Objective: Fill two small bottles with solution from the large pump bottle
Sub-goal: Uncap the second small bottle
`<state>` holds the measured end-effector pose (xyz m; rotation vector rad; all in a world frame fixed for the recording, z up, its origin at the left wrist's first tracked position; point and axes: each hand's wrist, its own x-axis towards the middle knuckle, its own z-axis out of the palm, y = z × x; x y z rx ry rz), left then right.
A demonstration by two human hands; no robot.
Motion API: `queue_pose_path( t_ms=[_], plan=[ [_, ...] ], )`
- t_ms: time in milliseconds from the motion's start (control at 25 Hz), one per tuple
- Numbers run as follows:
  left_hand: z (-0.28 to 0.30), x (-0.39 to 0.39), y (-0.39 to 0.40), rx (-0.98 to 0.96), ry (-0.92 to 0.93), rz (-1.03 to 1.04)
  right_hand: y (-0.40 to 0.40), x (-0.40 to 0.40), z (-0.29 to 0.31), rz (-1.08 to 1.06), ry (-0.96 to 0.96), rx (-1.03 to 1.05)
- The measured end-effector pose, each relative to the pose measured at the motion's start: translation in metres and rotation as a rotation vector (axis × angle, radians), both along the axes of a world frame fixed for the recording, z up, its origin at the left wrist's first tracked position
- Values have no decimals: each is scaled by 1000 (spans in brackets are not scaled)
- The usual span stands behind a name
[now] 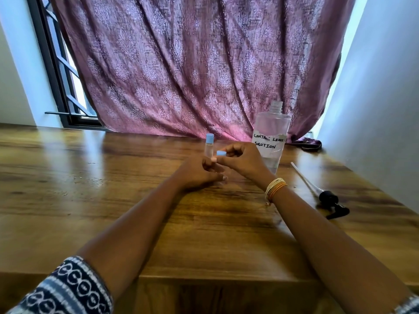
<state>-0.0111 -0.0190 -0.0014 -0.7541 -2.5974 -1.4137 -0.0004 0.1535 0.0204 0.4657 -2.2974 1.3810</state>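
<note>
our left hand (199, 173) wraps a clear small bottle (220, 169) mid-table; our right hand (240, 162) pinches its blue cap (221, 153). a capped second bottle (209, 145) stands just behind, the large bottle (271, 141) open beside it, pump (326, 196) lying right. bare table (68, 177) lies left.

Small bottle (219, 171) in the left hand (199, 173): body almost wholly covered by fingers; fill level unreadable. Blue cap (221, 153) partly covered by right hand (243, 163) fingertips; seated or lifted, cannot tell. Large bottle (271, 141): lower left behind right hand. Both sleeves cut by bottom edge.
</note>
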Motion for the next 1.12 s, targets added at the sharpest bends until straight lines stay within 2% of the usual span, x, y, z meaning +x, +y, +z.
queue_pose_path(
  t_ms=[160, 280, 480, 600, 720, 960, 1120],
  plan=[
    [-2, 1, 4, 127, -55, -21, -1, 1, 1, -5, 14, -4],
    [-3, -1, 5, 122, -59, -5, -1, 0, 3, -6, 45, 46],
    [-3, 0, 4, 228, -144, -112, -1, 8, 7, 139, 50, 15],
    [-1, 0, 4, 171, -91, -51, 2, 8, 11, 170, -7, 57],
    [-1, 0, 1, 154, -59, 12, 3, 9, 14, 195, -74, -57],
    [-1, -2, -3, 139, -26, 4, -2, 10, 9, 84, -38, -70],
    [-1, -2, -3, 155, -41, 5, 0, 10, 9, 183, -110, -149]
  ],
)
